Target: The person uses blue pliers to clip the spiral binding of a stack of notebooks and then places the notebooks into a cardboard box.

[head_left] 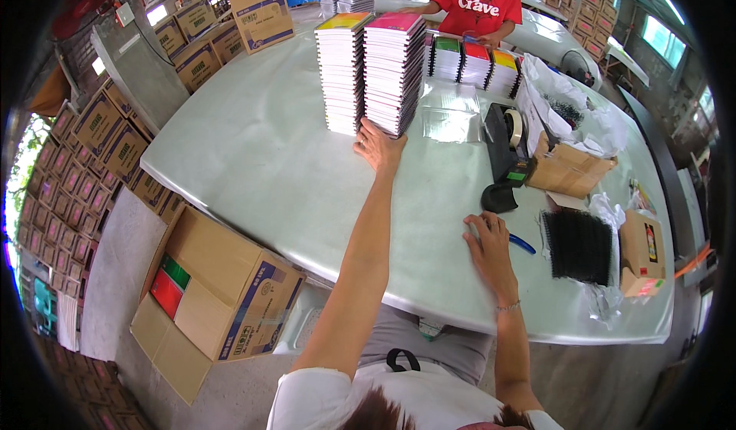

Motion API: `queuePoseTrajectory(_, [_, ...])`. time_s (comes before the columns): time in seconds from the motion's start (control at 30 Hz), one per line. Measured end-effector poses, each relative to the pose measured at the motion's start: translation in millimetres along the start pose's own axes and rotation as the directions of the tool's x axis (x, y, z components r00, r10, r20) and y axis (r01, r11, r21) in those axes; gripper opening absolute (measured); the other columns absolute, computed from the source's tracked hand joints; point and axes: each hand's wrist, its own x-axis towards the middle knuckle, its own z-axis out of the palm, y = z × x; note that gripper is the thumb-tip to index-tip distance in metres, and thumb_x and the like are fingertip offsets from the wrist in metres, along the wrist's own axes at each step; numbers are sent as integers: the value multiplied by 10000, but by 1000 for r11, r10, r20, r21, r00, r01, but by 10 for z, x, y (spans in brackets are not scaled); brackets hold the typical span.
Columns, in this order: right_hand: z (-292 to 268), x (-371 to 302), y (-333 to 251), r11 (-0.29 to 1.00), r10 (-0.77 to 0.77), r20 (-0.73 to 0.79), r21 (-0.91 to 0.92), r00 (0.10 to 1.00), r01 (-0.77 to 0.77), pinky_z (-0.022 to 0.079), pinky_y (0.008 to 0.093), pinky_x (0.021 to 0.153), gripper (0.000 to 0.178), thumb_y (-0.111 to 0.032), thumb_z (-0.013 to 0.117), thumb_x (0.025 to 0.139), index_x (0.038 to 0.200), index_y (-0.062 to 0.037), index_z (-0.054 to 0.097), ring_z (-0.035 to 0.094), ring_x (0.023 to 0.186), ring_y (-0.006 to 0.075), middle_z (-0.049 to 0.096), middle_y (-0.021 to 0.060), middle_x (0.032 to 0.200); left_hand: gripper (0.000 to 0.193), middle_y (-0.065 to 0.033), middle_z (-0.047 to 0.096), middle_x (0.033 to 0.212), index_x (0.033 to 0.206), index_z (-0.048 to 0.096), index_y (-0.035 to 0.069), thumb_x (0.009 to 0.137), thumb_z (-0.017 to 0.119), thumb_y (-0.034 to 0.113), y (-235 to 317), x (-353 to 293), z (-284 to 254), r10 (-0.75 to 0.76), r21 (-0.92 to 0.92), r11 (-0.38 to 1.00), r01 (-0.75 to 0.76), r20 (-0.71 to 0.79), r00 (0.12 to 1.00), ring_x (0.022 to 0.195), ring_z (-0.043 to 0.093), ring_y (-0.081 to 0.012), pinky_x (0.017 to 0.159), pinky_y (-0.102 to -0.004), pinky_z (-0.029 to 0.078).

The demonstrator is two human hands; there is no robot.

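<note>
Two tall stacks of spiral-bound notebooks stand side by side on the table, a yellow-topped stack (340, 73) and a pink-topped stack (392, 77). At the front foot of the stacks, my left hand (376, 146) reaches out with its fingers extended against the lower notebooks. My right hand (489, 247) rests on the tabletop, fingers apart and slightly bent. A blue curved handle (522, 243) sticks out beside that hand; the rest of this tool is hidden. Just beyond my right fingertips lies a small black curved piece (499, 197).
A black tape dispenser (506, 142), clear plastic sleeves (452, 114) and a bundle of black binding coils (579, 247) sit rightward. An open carton (253, 299) stands below the table's left edge. Across the table (253, 131), a person in a red shirt (475, 4) stands by more notebooks (475, 63).
</note>
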Motion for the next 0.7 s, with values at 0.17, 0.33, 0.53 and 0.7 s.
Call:
queuePoseTrajectory(0.17, [-24, -18, -1, 1000, -12, -21, 8, 1000, 12, 353, 451, 1034, 258, -147, 641, 935, 1186, -97, 614, 476, 1195, 321, 524, 127, 1210, 1151, -153, 518, 1294, 1447, 243, 27, 584, 877, 449, 20, -12, -12, 4, -6, 1000, -4, -19, 1000, 1245, 447, -326, 1074, -490, 275])
queuePoseTrajectory(0.33, [0, -27, 44, 999, -25, -20, 26, 999, 26, 364, 451, 1020, 248, -142, 644, 931, 1175, -104, 617, 484, 1174, 316, 525, 121, 1199, 1136, -148, 523, 1296, 1444, 260, 34, 590, 874, 463, 3, -29, 6, 1, 3, 1000, -1, -25, 1000, 1268, 444, -326, 1076, -481, 279])
queuePoseTrajectory(0.53, [26, -19, 84, 999, -44, -44, 23, 998, 45, 378, 447, 1006, 245, -125, 658, 920, 1161, -113, 620, 492, 1155, 313, 527, 112, 1186, 1295, -146, 492, 1373, 1531, 173, 28, 592, 888, 558, -13, -46, -28, -3, 32, 999, 3, -3, 1000, 1315, 418, -317, 1089, -462, 278])
queuePoseTrajectory(0.7, [6, -53, 103, 999, -41, -35, 26, 999, 42, 383, 443, 1000, 263, -124, 666, 914, 1172, -119, 614, 494, 1155, 312, 530, 105, 1185, 1413, -144, 435, 1463, 1590, 58, 39, 588, 898, 578, -5, -122, -125, -12, 35, 999, 8, 101, 995, 1338, 402, -312, 1115, -448, 271])
